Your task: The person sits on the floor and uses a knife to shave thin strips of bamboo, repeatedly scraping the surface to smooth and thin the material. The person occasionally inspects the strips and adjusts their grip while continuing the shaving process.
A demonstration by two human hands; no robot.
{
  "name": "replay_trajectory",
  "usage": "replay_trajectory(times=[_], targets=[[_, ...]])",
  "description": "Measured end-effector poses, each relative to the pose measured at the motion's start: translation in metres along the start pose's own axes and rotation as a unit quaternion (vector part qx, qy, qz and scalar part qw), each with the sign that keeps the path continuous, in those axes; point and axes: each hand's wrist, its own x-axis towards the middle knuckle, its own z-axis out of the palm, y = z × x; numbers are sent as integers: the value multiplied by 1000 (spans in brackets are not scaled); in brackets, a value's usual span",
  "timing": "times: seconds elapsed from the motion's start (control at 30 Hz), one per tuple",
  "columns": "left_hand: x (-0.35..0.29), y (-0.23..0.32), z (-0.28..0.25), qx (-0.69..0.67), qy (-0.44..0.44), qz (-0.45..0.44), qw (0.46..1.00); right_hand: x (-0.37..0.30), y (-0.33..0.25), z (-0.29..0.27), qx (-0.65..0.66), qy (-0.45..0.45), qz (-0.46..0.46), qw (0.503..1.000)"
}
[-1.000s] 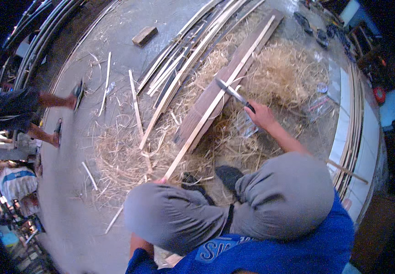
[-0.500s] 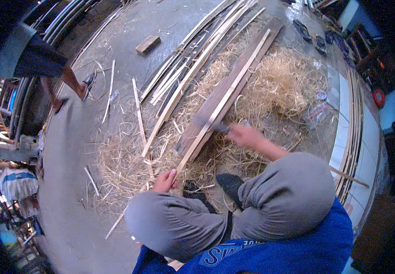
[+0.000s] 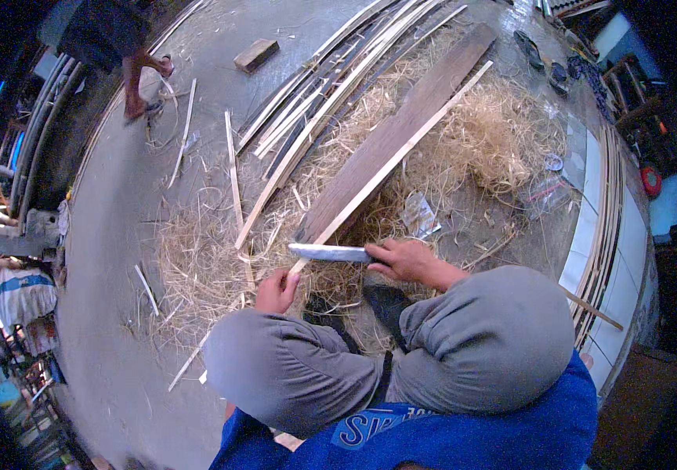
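My left hand (image 3: 277,291) pinches the near end of a long pale strip of wood or bamboo (image 3: 401,151). The strip runs away from me along the right edge of a dark wooden plank (image 3: 389,137). In my right hand (image 3: 410,262) is the dark handle of a knife (image 3: 327,252). Its broad grey blade points left and lies across the strip, just beyond my left fingers. Whether the edge bites into the strip cannot be made out. Curly shavings (image 3: 483,137) lie heaped on both sides of the plank.
More long strips (image 3: 346,82) lie left of the plank. A wooden block (image 3: 256,56) rests on the floor farther off. Another person's legs (image 3: 133,82) are at the far left. Sandals (image 3: 530,51) lie far right; thin strips (image 3: 601,227) line the tiled edge at right.
The knife has come back along the strip towards my left hand. From the plank's middle the strip has shifted to its right edge. The other person has stepped farther away.
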Motion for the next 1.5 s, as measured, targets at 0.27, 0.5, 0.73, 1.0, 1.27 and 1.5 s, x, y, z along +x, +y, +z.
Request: replay_trajectory(times=[0.27, 0.5, 0.73, 1.0, 1.27, 1.5], targets=[[-64, -2, -46, 81, -39, -145, 985, 11, 229, -104, -50, 391, 359, 846], [15, -4, 2, 7, -23, 17, 1000, 34, 13, 20, 58, 76, -3, 995], [-13, -39, -28, -133, -197, -176, 955, 36, 152, -85, 11, 309, 354, 883], [32, 6, -13, -244, -209, -130, 938, 28, 31, 34, 88, 154, -19, 984], [34, 22, -5, -256, -161, -146, 942, 36, 45, 39, 38, 177, -130, 975], [-10, -40, -2, -100, -131, -152, 975, 39, 103, -40, 53, 218, 192, 955]])
